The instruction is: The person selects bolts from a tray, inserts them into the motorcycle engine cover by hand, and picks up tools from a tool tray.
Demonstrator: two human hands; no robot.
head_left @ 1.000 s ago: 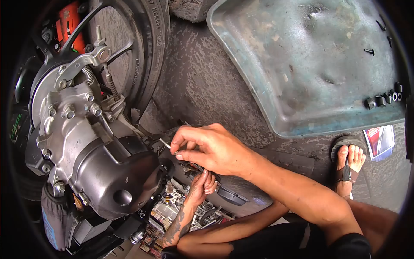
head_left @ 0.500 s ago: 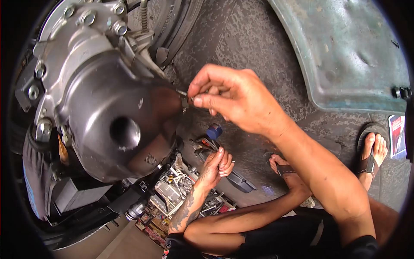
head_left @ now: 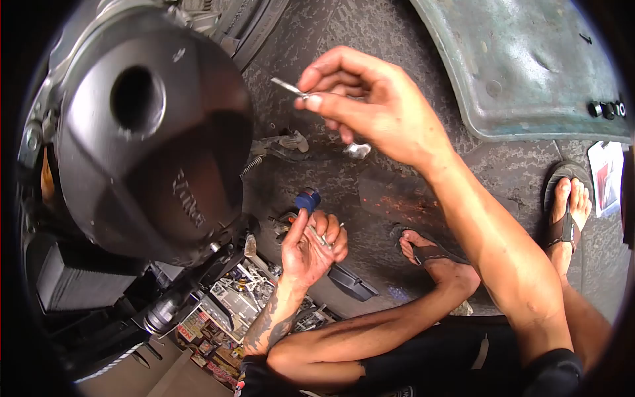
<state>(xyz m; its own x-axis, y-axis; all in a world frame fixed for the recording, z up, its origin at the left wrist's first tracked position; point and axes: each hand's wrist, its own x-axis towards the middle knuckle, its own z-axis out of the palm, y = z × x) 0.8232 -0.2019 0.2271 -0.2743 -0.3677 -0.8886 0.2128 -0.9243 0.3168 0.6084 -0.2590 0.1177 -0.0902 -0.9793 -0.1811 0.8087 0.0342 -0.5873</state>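
We see the right grip (head_left: 374, 109) raised over the floor (head_left: 324, 33), its thumb and forefinger pinching a slim metal bolt (head_left: 287, 86), which points out toward the left of the view. The bolt hangs in the air to the right of a black engine cover (head_left: 155, 155), apart from it. We see a deep round recess (head_left: 137, 101) in that cover and raised lettering lower down, too dark for us to read in full.

Lower in the view, we have the left grip (head_left: 312, 248) turned palm up, thumb extended, with the other fingers loosely curled on some small metal pieces (head_left: 320, 235); we cannot count them. Just above its thumb sits a blue cap (head_left: 308, 198), and below and to the right lies a long black plastic part (head_left: 354, 283).

Beneath the left forearm, we make out a heap of tools and parts (head_left: 231, 291). At upper right is a worn greenish tray (head_left: 522, 73), carrying a dark screw (head_left: 585, 38) and, near its lower edge, a short row of black collars (head_left: 606, 110). Just below the tray, we see a printed card (head_left: 605, 175) beside a sandalled foot (head_left: 574, 205)
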